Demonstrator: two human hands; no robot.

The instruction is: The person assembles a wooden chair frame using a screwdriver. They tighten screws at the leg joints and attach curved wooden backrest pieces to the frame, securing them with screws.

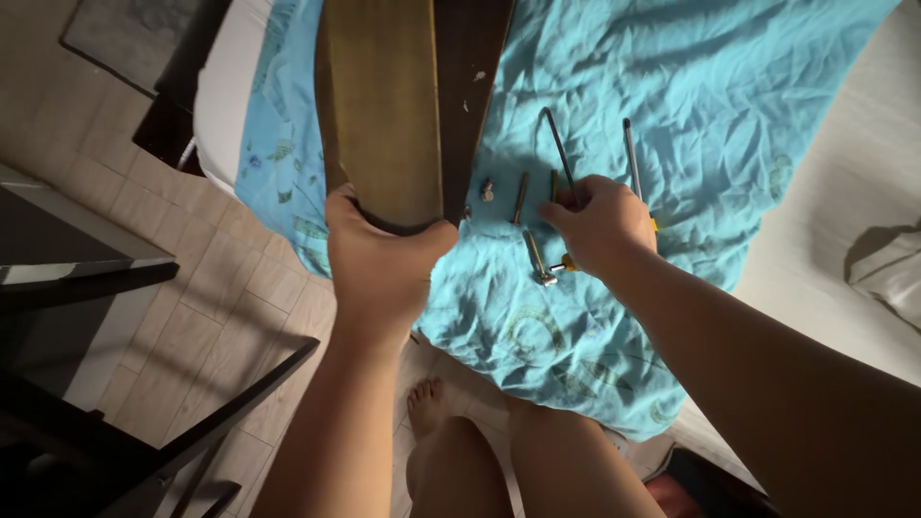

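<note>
Head view, looking down over both forearms toward a bed edge draped in a wrinkled turquoise cloth (672,86). Left hand (379,249) closed around the near end of a long dark wooden board (384,96), thumb wrapped over one edge and fingers hidden underneath, the board running straight away from the hand across the cloth. Right hand (600,223) curled palm down just to the right of that board end, fingertips pinched on or around small hardware lying on the cloth; exactly which piece is gripped, impossible to tell, since the knuckles cover it. Directly between the two hands, a short bolt (519,198) and a small silvery nut (487,190). Just below the right hand's thumb side, another bolt (538,259) with its head toward the viewer. Beyond the right hand's fingers, a bent hex key (559,149); farther right, a straight metal rod (631,153) touching the hand's far side. Below both arms, bare knees and a foot on a tiled floor (221,317). Judged best handled by keeping the board end steady and level in the left grip, lifting one fastener cleanly with the fingertips so the others do not roll into cloth folds, and keeping the piece pinched firmly while bringing it toward the board end.
</note>
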